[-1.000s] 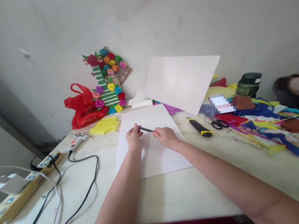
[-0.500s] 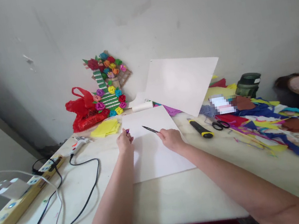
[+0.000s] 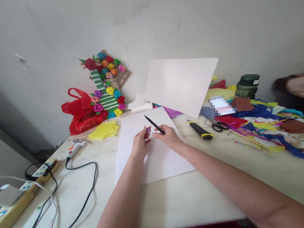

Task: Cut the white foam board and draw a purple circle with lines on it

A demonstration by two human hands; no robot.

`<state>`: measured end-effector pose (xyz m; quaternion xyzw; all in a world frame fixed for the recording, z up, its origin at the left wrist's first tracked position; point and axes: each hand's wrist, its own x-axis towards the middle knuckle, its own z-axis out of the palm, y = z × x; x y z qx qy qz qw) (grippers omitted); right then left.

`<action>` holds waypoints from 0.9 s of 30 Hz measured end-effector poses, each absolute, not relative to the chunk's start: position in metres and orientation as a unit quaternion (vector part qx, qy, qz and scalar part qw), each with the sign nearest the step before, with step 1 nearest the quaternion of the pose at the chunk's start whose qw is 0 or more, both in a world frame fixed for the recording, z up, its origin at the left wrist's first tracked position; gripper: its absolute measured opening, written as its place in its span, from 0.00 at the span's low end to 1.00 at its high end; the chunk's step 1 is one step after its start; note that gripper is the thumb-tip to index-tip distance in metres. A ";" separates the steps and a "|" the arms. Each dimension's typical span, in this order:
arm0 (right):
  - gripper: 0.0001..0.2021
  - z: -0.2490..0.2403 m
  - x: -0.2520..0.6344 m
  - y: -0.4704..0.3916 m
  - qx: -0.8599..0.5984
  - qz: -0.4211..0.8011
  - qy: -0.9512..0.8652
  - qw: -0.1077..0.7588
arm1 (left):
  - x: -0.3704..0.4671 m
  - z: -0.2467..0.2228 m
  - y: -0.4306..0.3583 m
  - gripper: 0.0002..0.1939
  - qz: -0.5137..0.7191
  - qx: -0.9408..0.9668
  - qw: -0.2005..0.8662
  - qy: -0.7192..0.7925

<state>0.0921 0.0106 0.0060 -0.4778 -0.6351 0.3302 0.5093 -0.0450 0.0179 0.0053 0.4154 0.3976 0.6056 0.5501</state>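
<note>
- Head view: holds a black pen (image 3: 153,124) at mid-frame, above a white sheet (image 3: 160,165).
- Looks light, stiff and probably smooth; seems easiest to take by the barrel, clear of the tip.
- Grips narrowly with the right hand (image 3: 170,137), near the pen's lower-right end, with the tip toward the upper left.
- Pinches a small purple piece (image 3: 148,129), perhaps a cap, in the left hand (image 3: 140,143).

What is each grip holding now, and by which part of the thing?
The right grip holds the black pen near its rear end; the left grip pinches a small purple object, by which part cannot be told.
</note>
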 end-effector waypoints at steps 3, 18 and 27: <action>0.18 0.005 0.092 0.014 -0.497 0.292 -0.644 0.503 | -0.035 0.006 0.016 0.23 0.589 0.422 0.553 0.412; 0.15 0.003 0.138 0.041 -0.683 0.162 -0.572 0.425 | -0.025 -0.003 0.015 0.27 0.490 0.520 0.516 0.472; 0.23 -0.005 0.163 0.061 -0.729 0.145 -0.506 0.438 | -0.023 0.000 0.013 0.25 0.487 0.504 0.531 0.476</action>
